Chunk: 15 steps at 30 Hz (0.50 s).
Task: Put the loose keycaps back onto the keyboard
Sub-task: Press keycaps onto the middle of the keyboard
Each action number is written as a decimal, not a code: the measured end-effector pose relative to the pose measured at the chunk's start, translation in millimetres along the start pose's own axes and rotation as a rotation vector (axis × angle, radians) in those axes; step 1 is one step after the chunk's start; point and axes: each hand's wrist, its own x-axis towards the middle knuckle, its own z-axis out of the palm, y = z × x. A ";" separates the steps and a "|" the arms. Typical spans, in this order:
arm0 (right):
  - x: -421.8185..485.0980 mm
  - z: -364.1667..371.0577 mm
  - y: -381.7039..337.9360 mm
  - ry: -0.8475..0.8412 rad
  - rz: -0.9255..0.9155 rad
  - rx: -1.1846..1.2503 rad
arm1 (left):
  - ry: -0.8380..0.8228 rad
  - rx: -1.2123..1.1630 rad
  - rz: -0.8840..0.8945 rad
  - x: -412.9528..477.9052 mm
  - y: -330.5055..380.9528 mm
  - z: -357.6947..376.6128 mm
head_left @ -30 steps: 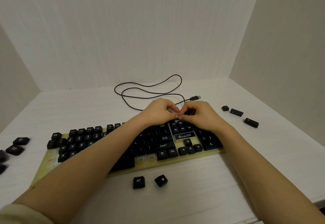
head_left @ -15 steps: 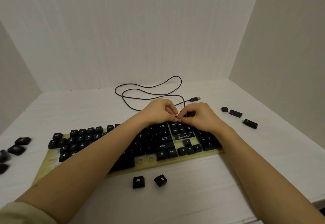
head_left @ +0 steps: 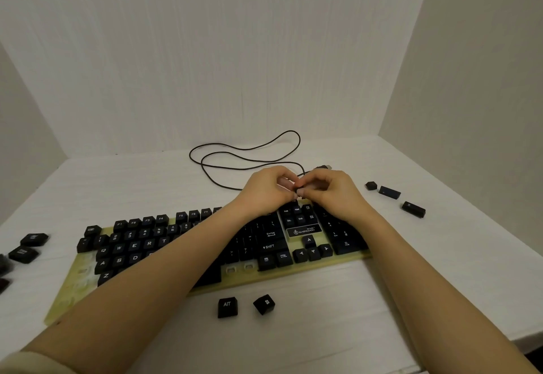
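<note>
A black keyboard (head_left: 205,282) on a yellowish plate lies across the white table. Both my hands meet above its top row, over the navigation keys. My left hand (head_left: 266,190) and my right hand (head_left: 332,190) have curled fingers, and their fingertips pinch together on a small dark keycap (head_left: 299,190) that is mostly hidden. In front of the keyboard lie a loose ALT keycap (head_left: 226,306) and a Windows keycap (head_left: 264,304). Two bare switch sockets (head_left: 239,268) show in the bottom row. My forearms cover the middle keys.
Three loose keycaps lie at the right: a small one (head_left: 371,185) and two long ones (head_left: 389,192) (head_left: 413,209). More keycaps (head_left: 29,246) lie at the left edge. The keyboard's cable (head_left: 244,156) loops behind it. White walls stand at the back and right.
Both hands stay together at the same spot above the top row, with only slight finger movement. The view has tilted up a little.
</note>
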 end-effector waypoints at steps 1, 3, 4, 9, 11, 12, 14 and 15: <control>0.5 0.1 -0.2 0.002 -0.002 0.007 | 0.003 0.000 0.006 -0.2 -0.3 0.2; 1.4 -1.2 1.2 -0.021 0.015 0.019 | 0.006 0.011 0.020 -0.4 -1.2 1.0; 2.0 -2.7 2.4 -0.045 0.024 0.017 | 0.007 0.014 0.023 -0.1 -1.8 1.3; 2.3 -7.7 5.0 -0.109 0.012 -0.045 | 0.005 0.002 0.023 1.1 -3.4 1.7; 1.8 -7.5 5.8 -0.084 0.010 -0.075 | 0.004 0.004 0.027 1.2 -3.7 2.8; 1.9 -7.1 6.0 -0.072 0.011 -0.093 | 0.006 0.010 0.028 1.2 -3.9 3.2; 2.0 -6.1 5.5 -0.060 0.005 -0.122 | 0.008 0.010 0.029 1.3 -4.5 2.9; 2.0 -5.6 4.8 -0.054 -0.003 -0.133 | 0.006 0.003 0.025 1.6 -4.7 2.8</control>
